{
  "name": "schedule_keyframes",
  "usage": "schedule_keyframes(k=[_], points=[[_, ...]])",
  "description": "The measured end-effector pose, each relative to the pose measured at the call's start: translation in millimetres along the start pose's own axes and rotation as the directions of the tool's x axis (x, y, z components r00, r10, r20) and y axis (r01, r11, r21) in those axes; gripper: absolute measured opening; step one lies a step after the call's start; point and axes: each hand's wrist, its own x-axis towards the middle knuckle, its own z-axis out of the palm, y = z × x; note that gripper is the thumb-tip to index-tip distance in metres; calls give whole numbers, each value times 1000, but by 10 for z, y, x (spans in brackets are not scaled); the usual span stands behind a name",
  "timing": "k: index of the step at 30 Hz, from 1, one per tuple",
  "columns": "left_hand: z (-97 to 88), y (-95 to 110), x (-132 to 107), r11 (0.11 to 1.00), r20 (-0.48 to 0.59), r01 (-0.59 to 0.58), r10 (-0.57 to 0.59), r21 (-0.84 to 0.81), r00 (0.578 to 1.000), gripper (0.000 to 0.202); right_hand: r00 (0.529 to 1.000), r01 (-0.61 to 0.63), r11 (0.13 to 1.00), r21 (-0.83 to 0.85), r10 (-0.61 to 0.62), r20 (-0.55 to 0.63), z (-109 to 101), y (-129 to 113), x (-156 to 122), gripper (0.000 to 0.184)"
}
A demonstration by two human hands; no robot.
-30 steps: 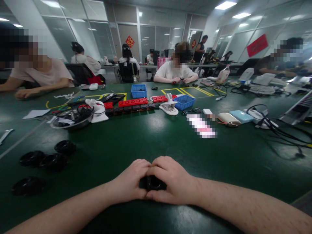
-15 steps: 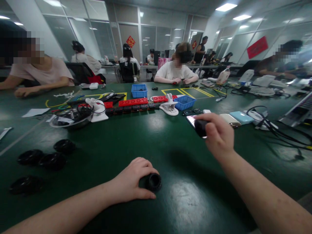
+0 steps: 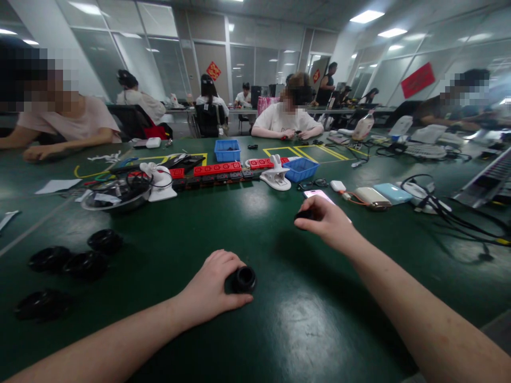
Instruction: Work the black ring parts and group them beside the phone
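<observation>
My left hand (image 3: 211, 282) is wrapped round a short black hollow cylinder (image 3: 245, 280) at the middle front of the table, its round opening facing up toward me. Farther right and raised over the table is my right hand (image 3: 329, 223). It pinches a small black round piece (image 3: 302, 215), partly covered by the fingers. On the left lie several black ring-shaped parts, among them one ring (image 3: 104, 241) at the back and another ring (image 3: 40, 304) nearer the front.
A phone (image 3: 317, 194) lies just beyond my right hand. Behind are a steel bowl (image 3: 115, 205) of cables, red power strips (image 3: 217, 168), a white clip stand (image 3: 276, 178) and a blue bin (image 3: 301, 169). Black cables (image 3: 451, 213) spread at right. Other people sit around the table.
My right hand has moved left and slightly down with the black round piece, turning so the piece points left. The left hand and black hollow cylinder have shifted slightly up and left in view.
</observation>
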Motion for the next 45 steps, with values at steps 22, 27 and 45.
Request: schedule_keyframes(k=[22,27,45], points=[[118,-189,-1,947,-97,150,-127,285,987,99,802,281,956,-79,-189,567,499,-160,-246,64],[89,-221,-3,886,-41,166,-165,434,985,118,827,407,903,-136,-302,473,574,-331,-227,68],[66,-176,40,864,53,280,-331,420,942,118,713,528,768,-363,-169,680,890,-641,-36,29]])
